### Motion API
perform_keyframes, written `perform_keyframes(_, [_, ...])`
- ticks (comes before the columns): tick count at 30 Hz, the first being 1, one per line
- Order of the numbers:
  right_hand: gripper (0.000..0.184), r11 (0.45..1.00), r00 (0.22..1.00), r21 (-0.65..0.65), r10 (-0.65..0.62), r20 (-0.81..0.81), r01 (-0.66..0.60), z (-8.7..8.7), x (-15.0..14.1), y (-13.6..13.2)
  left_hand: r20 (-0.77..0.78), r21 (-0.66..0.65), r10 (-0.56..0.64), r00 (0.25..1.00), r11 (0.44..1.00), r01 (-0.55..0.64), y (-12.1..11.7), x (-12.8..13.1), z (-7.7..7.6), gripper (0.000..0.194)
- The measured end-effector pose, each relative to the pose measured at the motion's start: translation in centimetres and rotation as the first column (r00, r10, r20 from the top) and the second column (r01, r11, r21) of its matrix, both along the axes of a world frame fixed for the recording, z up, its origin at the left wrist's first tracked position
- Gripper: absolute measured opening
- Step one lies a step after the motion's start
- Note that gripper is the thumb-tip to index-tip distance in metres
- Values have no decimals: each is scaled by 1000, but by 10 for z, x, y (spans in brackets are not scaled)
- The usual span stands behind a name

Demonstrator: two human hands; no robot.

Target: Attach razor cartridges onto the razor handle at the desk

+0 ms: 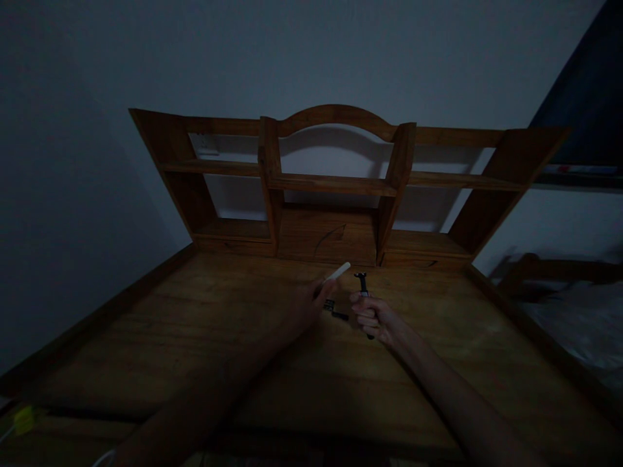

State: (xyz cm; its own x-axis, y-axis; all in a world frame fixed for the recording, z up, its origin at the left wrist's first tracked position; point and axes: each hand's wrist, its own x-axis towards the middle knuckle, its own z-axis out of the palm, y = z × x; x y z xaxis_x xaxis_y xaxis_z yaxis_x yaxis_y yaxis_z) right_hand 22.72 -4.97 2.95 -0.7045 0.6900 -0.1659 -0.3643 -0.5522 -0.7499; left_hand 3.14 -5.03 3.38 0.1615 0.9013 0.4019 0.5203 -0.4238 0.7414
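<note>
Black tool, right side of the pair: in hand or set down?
In hand: the right hand is curled round the middle of the black tool, whose widened head and opposite end both show beyond the fist.

bare left forearm [243,366]: enters from lower left, extended forward and inward, deeply shadowed. bare left hand [311,303]: left fingers [328,289] bent in a pinching grip, detail blurred. bare right forearm [440,383]: enters from lower right, extended forward and inward. bare right hand [378,316]: right fingers [367,312] curled in a fist-like grip. hands near each other, not touching.
</note>
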Motion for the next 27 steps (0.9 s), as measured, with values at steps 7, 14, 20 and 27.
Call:
perform_keyframes(7, [20,999,999,26,-48,17,48,-7,-1,3,-20,-39,-117,993,992,116,-3,3,0,46])
perform_keyframes(14, [21,997,997,24,-77,32,76,-8,1,5,-2,-37,-72,997,997,72,-2,1,0,46])
perform_keyframes(20, [22,995,995,31,-92,43,91,-7,0,4,48,-87,-46,998,995,50,5,0,-4,50])
perform_keyframes(27, [22,993,992,30,-112,50,111,-7,-1,3,-20,-63,-105,994,993,104,0,1,-3,49])
